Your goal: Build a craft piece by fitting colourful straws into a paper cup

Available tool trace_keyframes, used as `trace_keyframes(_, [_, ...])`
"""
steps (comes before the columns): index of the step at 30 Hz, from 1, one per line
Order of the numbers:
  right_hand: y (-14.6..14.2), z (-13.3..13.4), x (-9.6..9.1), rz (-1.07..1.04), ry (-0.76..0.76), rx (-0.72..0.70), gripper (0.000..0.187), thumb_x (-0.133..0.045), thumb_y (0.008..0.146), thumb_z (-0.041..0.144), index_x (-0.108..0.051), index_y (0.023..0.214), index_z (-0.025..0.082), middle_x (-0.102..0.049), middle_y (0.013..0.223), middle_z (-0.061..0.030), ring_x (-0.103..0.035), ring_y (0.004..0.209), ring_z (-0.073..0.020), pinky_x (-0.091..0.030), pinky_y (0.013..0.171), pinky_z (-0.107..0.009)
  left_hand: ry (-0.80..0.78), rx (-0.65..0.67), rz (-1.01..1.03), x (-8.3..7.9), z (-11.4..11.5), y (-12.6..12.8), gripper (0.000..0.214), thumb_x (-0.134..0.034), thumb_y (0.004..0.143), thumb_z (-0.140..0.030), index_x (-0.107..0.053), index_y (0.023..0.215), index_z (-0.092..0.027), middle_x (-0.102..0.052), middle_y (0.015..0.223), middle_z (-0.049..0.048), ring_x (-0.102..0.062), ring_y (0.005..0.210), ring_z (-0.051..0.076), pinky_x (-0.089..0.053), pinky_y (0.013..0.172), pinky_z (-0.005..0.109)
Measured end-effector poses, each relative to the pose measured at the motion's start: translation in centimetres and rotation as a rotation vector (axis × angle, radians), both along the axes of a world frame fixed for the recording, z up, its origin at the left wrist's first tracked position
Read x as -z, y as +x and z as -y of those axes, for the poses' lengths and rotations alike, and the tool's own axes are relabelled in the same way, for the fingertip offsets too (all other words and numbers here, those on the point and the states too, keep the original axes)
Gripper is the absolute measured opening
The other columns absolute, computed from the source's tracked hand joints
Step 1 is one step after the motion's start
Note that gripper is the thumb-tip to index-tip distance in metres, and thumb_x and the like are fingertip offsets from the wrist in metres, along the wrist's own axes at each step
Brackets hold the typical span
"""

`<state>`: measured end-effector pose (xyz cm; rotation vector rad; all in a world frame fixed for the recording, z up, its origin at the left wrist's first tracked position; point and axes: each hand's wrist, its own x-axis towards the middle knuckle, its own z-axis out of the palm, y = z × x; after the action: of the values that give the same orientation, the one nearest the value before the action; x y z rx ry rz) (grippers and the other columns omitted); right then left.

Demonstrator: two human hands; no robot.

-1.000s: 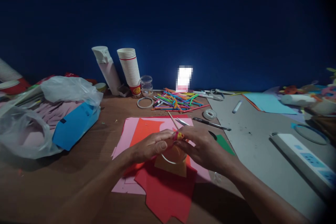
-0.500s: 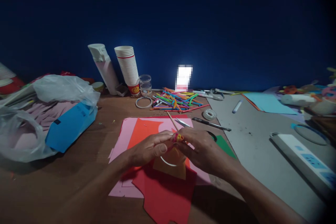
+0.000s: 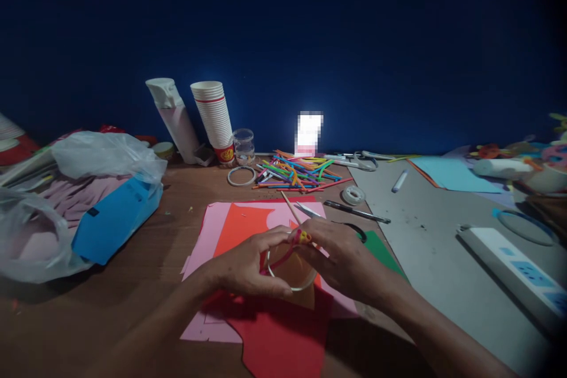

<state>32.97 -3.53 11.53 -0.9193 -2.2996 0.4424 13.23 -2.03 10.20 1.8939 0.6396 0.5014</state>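
Observation:
My left hand [image 3: 252, 263] curls around the left side of a cup [image 3: 295, 286] with a pale round rim, seen from above. A pink strip crosses the cup's opening from my left fingers to a small yellow and pink piece [image 3: 303, 237]. At that piece, my right hand [image 3: 339, 254] is closed with its fingertips in a pinch, over the cup's right side. A thin wooden stick [image 3: 290, 208] passes beneath or through my right fingers; I cannot tell which. Scissors [image 3: 309, 209] lie just beyond, partly hidden. Under the cup are red [image 3: 283, 336], orange [image 3: 243, 224] and pink sheets [image 3: 212, 230].
Colourful sticks [image 3: 296, 171] lie heaped at the back, near a paper cup stack [image 3: 212, 118] and a bright screen [image 3: 309, 133]. A tape roll [image 3: 353, 195] and black pen [image 3: 357, 211] lie ahead. A plastic bag [image 3: 106, 156] stands left, a power strip [image 3: 514, 266] right.
My left hand has moved down and opened wider around the cup, uncovering more of its rim and the pink strip. My right hand stays at the small yellow and pink piece.

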Motion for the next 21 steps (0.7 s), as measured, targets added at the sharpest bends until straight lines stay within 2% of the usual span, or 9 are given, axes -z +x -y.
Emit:
trace_keyframes(7, [0.0,-0.1,0.6,-0.019,0.013,-0.027,0.010,-0.044,0.087,0.017,-0.054,0.082,0.018,-0.059,0.077,-0.0032,-0.051,0.069,-0.0129,-0.038,0.062,-0.024,-0.020,0.001,-0.039,-0.1,0.0,-0.1,0.071,-0.072,0.062,-0.031,-0.044,0.126,-0.022,-0.049,0.127,0.0073,-0.046,0.113,0.025,-0.035,0.097,0.038])
trace_keyframes(12, [0.0,-0.2,0.8,-0.036,0.014,-0.039,0.010,-0.046,0.086,0.015,-0.055,0.085,0.019,-0.059,0.078,-0.0022,-0.051,0.069,-0.0120,-0.038,0.062,-0.023,-0.042,-0.011,-0.013,0.4,-0.5,-0.6,0.060,-0.066,0.068,-0.034,-0.048,0.124,-0.021,-0.049,0.127,0.0068,-0.044,0.116,0.028,-0.032,0.099,0.041])
trace_keyframes(17, [0.0,-0.3,0.7,-0.001,0.019,-0.014,0.010,-0.046,0.085,0.015,-0.055,0.084,0.019,-0.060,0.077,-0.0021,-0.051,0.068,-0.0124,-0.037,0.062,-0.023,-0.157,-0.009,0.087,1.0,-0.7,-0.7,0.056,-0.060,0.074,-0.039,-0.046,0.125,-0.021,-0.049,0.127,0.0069,-0.045,0.114,0.028,-0.031,0.099,0.041])
trace_keyframes(21, [0.0,-0.4,0.8,0.032,0.046,-0.007,0.010,-0.046,0.086,0.018,-0.055,0.081,0.019,-0.060,0.073,-0.0025,-0.050,0.066,-0.0134,-0.036,0.063,-0.025,-0.343,-0.066,0.199,1.5,-0.6,-0.5,0.052,-0.057,0.076,-0.040,-0.048,0.122,-0.019,-0.051,0.124,0.0092,-0.046,0.112,0.028,-0.034,0.096,0.041])
